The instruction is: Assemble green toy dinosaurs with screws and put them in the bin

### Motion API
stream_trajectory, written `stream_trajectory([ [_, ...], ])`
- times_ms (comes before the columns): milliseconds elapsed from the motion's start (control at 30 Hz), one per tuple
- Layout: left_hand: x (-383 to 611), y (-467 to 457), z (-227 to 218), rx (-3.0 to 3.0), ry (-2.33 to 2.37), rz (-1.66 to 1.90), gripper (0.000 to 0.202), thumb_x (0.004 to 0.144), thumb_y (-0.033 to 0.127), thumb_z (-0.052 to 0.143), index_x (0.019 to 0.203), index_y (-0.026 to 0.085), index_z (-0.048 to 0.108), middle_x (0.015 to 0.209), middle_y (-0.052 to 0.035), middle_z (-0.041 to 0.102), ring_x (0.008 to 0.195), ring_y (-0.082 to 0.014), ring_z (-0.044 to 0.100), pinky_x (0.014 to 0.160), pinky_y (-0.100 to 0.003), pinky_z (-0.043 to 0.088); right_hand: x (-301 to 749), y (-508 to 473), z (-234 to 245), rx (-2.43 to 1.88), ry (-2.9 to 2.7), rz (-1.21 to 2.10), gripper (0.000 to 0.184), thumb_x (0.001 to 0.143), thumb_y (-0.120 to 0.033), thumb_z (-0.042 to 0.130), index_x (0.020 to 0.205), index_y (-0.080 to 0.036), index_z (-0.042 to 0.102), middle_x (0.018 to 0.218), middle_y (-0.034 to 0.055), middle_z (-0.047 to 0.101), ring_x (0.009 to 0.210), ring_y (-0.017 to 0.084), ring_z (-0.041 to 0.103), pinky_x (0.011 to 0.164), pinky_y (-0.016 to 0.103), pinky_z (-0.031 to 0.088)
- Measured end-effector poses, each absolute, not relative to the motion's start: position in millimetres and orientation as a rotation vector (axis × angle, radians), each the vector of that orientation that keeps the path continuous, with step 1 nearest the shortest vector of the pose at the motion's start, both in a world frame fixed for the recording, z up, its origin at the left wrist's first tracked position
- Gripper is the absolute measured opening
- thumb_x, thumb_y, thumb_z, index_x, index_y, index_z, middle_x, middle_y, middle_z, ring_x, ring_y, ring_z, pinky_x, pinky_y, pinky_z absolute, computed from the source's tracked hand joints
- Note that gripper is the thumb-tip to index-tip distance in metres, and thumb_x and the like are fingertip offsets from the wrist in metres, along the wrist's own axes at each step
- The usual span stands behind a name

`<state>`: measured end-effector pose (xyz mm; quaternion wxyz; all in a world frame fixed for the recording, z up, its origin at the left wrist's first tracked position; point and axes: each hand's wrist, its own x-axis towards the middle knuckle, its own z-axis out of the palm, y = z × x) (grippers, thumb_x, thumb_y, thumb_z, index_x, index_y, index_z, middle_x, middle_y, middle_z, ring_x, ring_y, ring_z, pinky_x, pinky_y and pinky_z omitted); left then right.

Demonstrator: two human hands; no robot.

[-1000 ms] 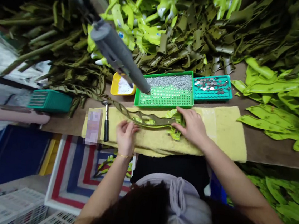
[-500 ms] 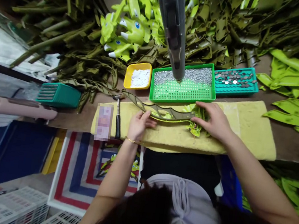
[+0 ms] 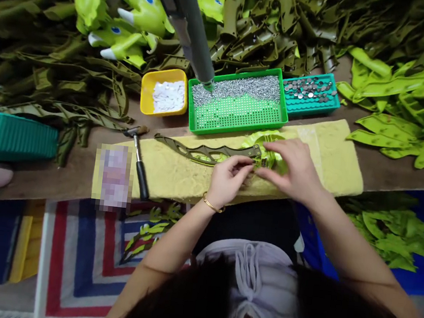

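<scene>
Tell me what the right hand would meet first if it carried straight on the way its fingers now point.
The lime-green end of the olive plastic toy blade: the right hand seems already to touch it, though the overhead view leaves the depth unclear.

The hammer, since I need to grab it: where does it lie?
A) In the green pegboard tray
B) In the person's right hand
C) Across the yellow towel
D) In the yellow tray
C. The hammer lies across the yellow towel, to the image-left of the person's left hand.
</scene>
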<state>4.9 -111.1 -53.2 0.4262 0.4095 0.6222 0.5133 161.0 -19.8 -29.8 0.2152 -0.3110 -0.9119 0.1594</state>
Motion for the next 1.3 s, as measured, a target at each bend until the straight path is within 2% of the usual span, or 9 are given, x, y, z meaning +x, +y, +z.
stream_trajectory([
  [100, 2, -108, -51, 0.872, 1.502, 1.312, 0.014, 0.078, 0.026, 0.069, 0.088, 0.017, 0.071, 0.076, -0.003, 0.072, 0.058, -0.012, 0.063, 0.052, -0.023, 0.052, 160, -51, -35, -0.876, -2.557, 0.38, 0.064, 0.083, -0.055, 0.062, 0.129, -0.012, 0.054, 0.117, 0.0147, 0.067, 0.105, 0.029, 0.056, 0.086, 0.041, 0.041],
  [233, 3, -103, -50, 0.874, 1.518, 1.366, 0.013, 0.075, 0.024, 0.071, 0.086, 0.016, 0.072, 0.081, -0.0038, 0.074, 0.062, -0.012, 0.064, 0.058, -0.024, 0.054, 154, -63, -53, -0.967, -2.431, 0.38, 0.039, 0.092, -0.028, 0.052, 0.128, -0.014, 0.055, 0.113, 0.0115, 0.07, 0.103, 0.024, 0.058, 0.09, 0.04, 0.04],
  [333, 3, -103, -52, 0.999, 1.579, 1.325, 0.013, 0.081, 0.026, 0.068, 0.089, 0.017, 0.073, 0.082, -0.0042, 0.074, 0.062, -0.0131, 0.064, 0.06, -0.026, 0.054, 154, -52, -61, -0.997, -2.329, 0.536, 0.028, 0.093, -0.026, 0.049, 0.116, -0.02, 0.063, 0.1, 0.0071, 0.073, 0.096, 0.021, 0.06, 0.088, 0.038, 0.042],
  [433, -1, -106, -57, 1.442, 1.759, 1.263, 0.013, 0.087, 0.026, 0.063, 0.092, 0.019, 0.073, 0.093, -0.0065, 0.074, 0.087, -0.0196, 0.067, 0.081, -0.036, 0.055, 158, -41, -63, -0.955, -2.323, 0.604, 0.021, 0.094, -0.032, 0.052, 0.098, -0.023, 0.07, 0.091, 0.0038, 0.073, 0.089, 0.019, 0.06, 0.083, 0.036, 0.043],
  [500, -5, -107, -61, 1.771, 1.851, 1.212, 0.015, 0.088, 0.027, 0.063, 0.096, 0.019, 0.073, 0.108, -0.0097, 0.071, 0.107, -0.0246, 0.061, 0.096, -0.045, 0.049, 160, -38, -62, -0.948, -2.328, 0.552, 0.021, 0.093, -0.032, 0.053, 0.093, -0.023, 0.071, 0.091, 0.0043, 0.072, 0.089, 0.019, 0.06, 0.082, 0.036, 0.044],
  [567, -8, -107, -67, 1.952, 1.855, 1.169, 0.017, 0.088, 0.029, 0.064, 0.099, 0.018, 0.071, 0.12, -0.0119, 0.066, 0.116, -0.0263, 0.055, 0.102, -0.047, 0.045, 161, -39, -62, -0.966, -2.349, 0.487, 0.02, 0.093, -0.031, 0.053, 0.092, -0.021, 0.071, 0.095, 0.0067, 0.071, 0.092, 0.02, 0.059, 0.083, 0.037, 0.045],
  [733, -11, -106, -77, 2.003, 1.859, 1.109, 0.018, 0.09, 0.034, 0.061, 0.099, 0.02, 0.067, 0.122, -0.011, 0.064, 0.116, -0.0246, 0.056, 0.102, -0.047, 0.044, 160, -44, -61, -1.036, -2.416, 0.413, 0.021, 0.093, -0.03, 0.05, 0.091, -0.019, 0.068, 0.101, 0.0103, 0.068, 0.096, 0.022, 0.057, 0.086, 0.04, 0.044],
  [1000, -8, -107, -76, 1.998, 1.852, 1.121, 0.016, 0.091, 0.032, 0.059, 0.098, 0.019, 0.065, 0.122, -0.0109, 0.064, 0.116, -0.0243, 0.055, 0.102, -0.046, 0.044, 151, -46, -53, -1.205, -2.422, 0.419, 0.019, 0.092, -0.029, 0.049, 0.085, -0.019, 0.064, 0.103, 0.0115, 0.064, 0.099, 0.024, 0.055, 0.089, 0.042, 0.045],
  [1300, -8, -108, -76, 2.017, 1.865, 1.113, 0.017, 0.092, 0.032, 0.058, 0.102, 0.019, 0.063, 0.122, -0.0117, 0.064, 0.117, -0.0242, 0.054, 0.104, -0.046, 0.042, 145, -40, -42, -1.266, -2.491, 0.42, 0.014, 0.086, -0.026, 0.055, 0.076, -0.019, 0.063, 0.096, 0.0101, 0.062, 0.095, 0.026, 0.055, 0.083, 0.044, 0.048],
])
